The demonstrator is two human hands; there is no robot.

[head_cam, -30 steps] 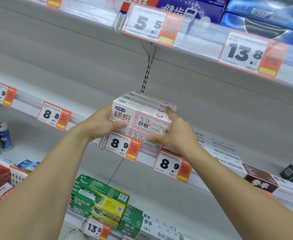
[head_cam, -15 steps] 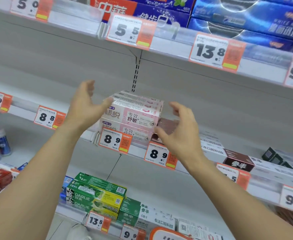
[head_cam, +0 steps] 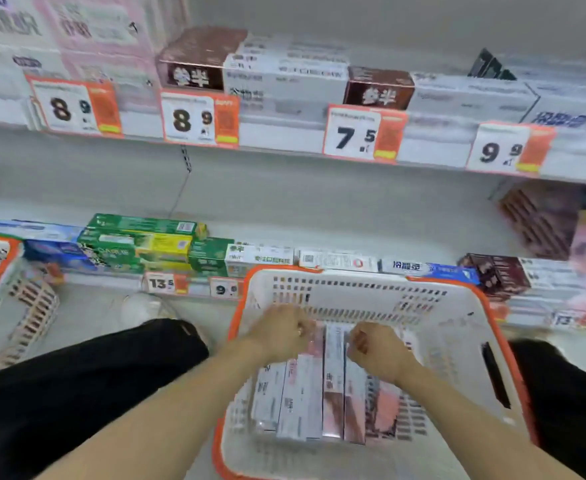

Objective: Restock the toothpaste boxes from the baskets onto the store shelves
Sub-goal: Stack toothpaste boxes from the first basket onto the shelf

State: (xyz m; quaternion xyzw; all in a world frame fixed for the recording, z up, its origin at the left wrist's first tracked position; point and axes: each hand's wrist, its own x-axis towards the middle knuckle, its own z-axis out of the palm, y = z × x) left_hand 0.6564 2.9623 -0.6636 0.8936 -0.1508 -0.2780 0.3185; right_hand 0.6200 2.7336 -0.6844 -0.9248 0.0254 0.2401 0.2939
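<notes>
Several pink-and-white toothpaste boxes (head_cam: 322, 393) lie side by side in a white basket with an orange rim (head_cam: 458, 327) on the floor in front of me. Both hands are down inside it. My left hand (head_cam: 279, 334) curls its fingers over the far end of the left boxes. My right hand (head_cam: 376, 351) curls over the far end of the right boxes. Motion blur hides the fingertips. Up at the top left, the stacked pink boxes (head_cam: 97, 32) stand on the shelf above an 8.9 tag (head_cam: 73, 107).
A second orange-rimmed basket (head_cam: 4, 299) stands at the left. The lower shelf holds green boxes (head_cam: 139, 244) and white ones (head_cam: 260, 258). Brown and white boxes (head_cam: 284, 74) fill the upper shelf. My black-clad knees (head_cam: 87, 382) flank the basket.
Both hands let go of the pink stack on the shelf and dropped into the basket. My view tilted down from the shelves to the floor.
</notes>
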